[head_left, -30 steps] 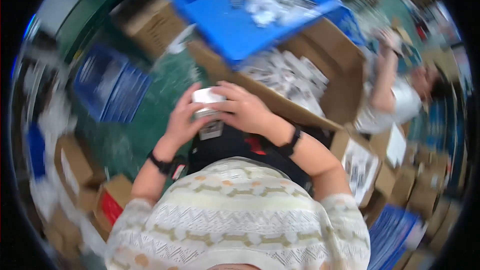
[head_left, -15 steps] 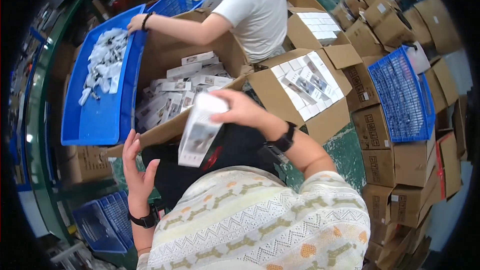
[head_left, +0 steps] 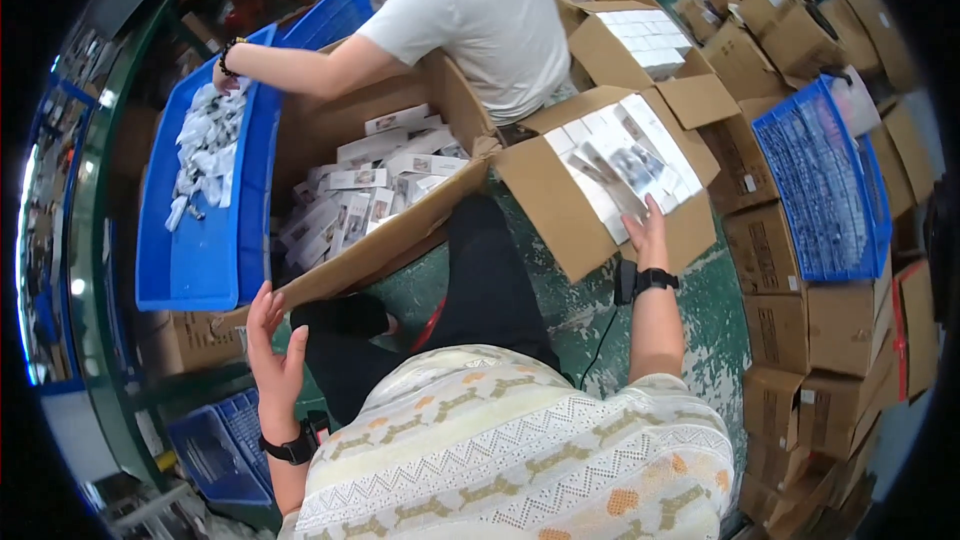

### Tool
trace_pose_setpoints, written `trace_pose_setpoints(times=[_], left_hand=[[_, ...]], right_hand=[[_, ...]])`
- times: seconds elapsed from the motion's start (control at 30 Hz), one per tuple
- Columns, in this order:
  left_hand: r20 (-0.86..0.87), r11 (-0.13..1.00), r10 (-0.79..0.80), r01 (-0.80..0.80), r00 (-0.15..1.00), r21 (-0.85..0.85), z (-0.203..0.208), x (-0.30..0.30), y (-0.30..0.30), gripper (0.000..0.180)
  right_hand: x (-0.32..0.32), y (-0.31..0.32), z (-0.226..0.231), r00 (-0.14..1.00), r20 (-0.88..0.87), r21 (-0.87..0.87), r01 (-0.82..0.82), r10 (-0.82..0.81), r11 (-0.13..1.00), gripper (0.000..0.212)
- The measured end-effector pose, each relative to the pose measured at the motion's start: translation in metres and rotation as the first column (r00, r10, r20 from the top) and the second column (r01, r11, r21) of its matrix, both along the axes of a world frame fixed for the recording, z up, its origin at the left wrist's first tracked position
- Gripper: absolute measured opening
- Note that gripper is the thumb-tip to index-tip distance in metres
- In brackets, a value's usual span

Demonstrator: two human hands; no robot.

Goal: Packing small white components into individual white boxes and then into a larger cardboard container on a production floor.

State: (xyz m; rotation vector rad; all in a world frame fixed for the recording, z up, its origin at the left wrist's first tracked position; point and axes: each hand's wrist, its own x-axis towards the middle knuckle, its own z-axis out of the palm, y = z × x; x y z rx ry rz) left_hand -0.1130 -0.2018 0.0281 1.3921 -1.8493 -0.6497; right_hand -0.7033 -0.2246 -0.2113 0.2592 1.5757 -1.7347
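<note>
My right hand (head_left: 648, 239) reaches over the near edge of an open carton (head_left: 553, 203) on the right. Its thumb and fingers are apart at the near end of a slim white printed box (head_left: 642, 168), slightly blurred, on top of the packed white boxes (head_left: 676, 145). Whether the fingertips still touch that box is hard to see. On the left, my left hand (head_left: 274, 348) is raised with fingers spread and nothing in it. It is nearest to the corner of a blue tray (head_left: 200, 275) and a large carton (head_left: 395, 245) full of loose white boxes (head_left: 350, 195).
A co-worker in a white shirt (head_left: 475, 25) reaches into the blue tray, among small plastic-wrapped items (head_left: 213, 130). Behind stands another carton of white boxes (head_left: 640, 40). Stacked cartons (head_left: 850, 325) and a blue basket (head_left: 820, 185) line the right; more blue baskets (head_left: 225, 445) are lower left.
My right hand has swung from above my lap to the right carton, taking the slim white box with it. The left hand stays raised. The co-worker's hand moved into the wrapped items.
</note>
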Motion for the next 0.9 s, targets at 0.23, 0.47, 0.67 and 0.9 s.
trace_pose_setpoints(times=[0.23,0.47,0.67,0.9], left_hand=[[0.019,0.976,0.217,-0.218,0.976,0.029,-0.005,0.027,0.022,0.053],[0.063,0.949,0.305,-0.309,0.95,0.057,-0.024,0.061,0.049,0.05],[0.173,0.911,0.36,-0.385,0.917,0.145,-0.046,0.084,0.068,0.05],[0.288,0.876,0.3,-0.382,0.91,0.294,-0.074,0.106,0.074,0.05]], right_hand=[[-0.004,-0.036,0.01,0.901,-0.401,0.045,-0.162,0.167,0.986,0.054],[0.096,-0.127,0.166,0.602,-0.686,-0.06,-0.607,0.409,0.792,0.05],[0.236,-0.218,0.244,-0.237,-0.698,0.417,-0.901,0.676,0.115,0.042],[0.379,-0.327,0.154,-0.947,0.01,0.854,-0.159,0.32,-0.496,0.051]])
